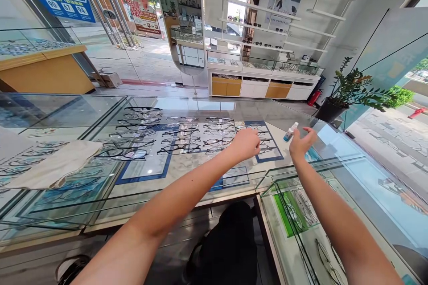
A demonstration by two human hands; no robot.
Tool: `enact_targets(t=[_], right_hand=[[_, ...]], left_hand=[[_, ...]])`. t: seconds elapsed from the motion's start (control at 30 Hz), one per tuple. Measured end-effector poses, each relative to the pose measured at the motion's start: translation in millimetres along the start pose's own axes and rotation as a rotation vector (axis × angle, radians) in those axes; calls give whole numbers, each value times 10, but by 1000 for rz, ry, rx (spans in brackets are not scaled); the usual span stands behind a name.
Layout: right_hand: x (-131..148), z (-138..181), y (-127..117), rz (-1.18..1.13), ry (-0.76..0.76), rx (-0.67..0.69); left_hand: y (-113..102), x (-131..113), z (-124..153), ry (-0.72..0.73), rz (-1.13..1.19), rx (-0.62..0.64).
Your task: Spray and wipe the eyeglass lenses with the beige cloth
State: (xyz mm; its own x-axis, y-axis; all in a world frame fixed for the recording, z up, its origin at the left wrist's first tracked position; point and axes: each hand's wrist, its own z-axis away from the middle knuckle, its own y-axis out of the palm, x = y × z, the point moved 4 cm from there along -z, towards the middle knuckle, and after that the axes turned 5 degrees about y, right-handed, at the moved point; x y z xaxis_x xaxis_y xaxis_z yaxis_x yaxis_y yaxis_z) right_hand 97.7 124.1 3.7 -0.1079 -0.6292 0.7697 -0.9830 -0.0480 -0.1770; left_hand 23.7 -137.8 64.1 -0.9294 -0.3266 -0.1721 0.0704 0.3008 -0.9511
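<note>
My left hand (246, 143) is closed above the right-hand part of the glass display case (214, 109), over eyeglasses; whatever it may hold is hidden. My right hand (302, 143) has its thumb and fingers apart with nothing visible between them. Just left of its thumb stands a small spray bottle (290, 132) with a white top and bluish liquid; I cannot tell whether they touch. Several rows of dark-framed eyeglasses (180, 148) lie left of my left hand, some over blue-bordered sheets (163, 171).
A pale cloth (63, 164) lies on the case at left. Another glass case (267, 205) with a green tray (289, 213) adjoins at lower right. Beyond are a tall mirror (187, 18), wall shelves (261, 6) and a potted plant (354, 84). A dark seat or bag-like shape (230, 240) is below.
</note>
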Motion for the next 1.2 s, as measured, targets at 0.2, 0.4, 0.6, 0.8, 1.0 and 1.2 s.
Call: enact_targets(t=[0.2, 0.4, 0.6, 0.8, 1.0, 1.2], right_hand=[[55, -24, -53, 11, -35, -58], [550, 55, -261, -8, -164, -56], [1857, 846, -300, -306, -502, 148], [2833, 1607, 804, -470, -584, 476], [2994, 1933, 1570, -483, -410, 610], [2823, 2002, 1609, -559, -371, 797]], left_hand=[[107, -61, -94, -22, 28, 62], [-504, 177, 401, -84, 383, -208], [-1015, 1176, 1087, -256, 792, -665], [-994, 2005, 1541, -404, 829, -1038], [-913, 2134, 1641, -393, 978, -1069], [-822, 2067, 1644, -362, 1016, -1028]])
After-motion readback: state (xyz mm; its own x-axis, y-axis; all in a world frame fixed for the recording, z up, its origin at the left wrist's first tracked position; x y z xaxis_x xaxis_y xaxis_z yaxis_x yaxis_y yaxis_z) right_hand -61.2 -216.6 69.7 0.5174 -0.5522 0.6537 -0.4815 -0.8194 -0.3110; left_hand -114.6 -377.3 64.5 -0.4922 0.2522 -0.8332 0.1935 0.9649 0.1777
